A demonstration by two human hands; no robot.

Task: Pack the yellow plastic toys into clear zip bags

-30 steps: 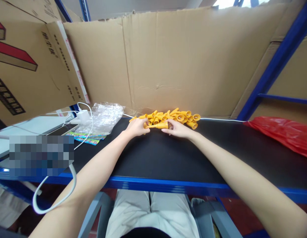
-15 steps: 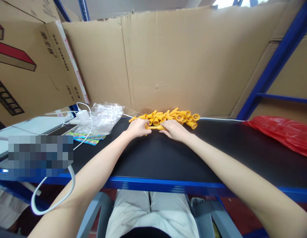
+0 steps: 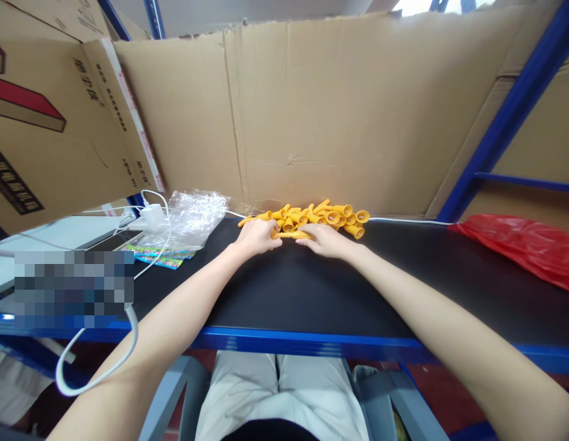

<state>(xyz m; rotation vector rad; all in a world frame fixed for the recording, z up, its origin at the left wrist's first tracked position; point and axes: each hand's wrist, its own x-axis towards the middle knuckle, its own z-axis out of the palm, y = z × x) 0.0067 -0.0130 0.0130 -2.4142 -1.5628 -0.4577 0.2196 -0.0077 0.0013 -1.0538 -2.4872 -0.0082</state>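
A second ago the right hand (image 3: pixel 329 241) gripped only the far end of the yellow piece (image 3: pixel 291 235), leaving its broad part bare between the hands; now that hand has come inward and its fingers lie over that part, covering it. The left hand (image 3: pixel 259 237) has edged slightly rightward, so the gap between the hands is narrower. Whether the yellow piece has also turned is hard to tell, since the hands cover both ends.
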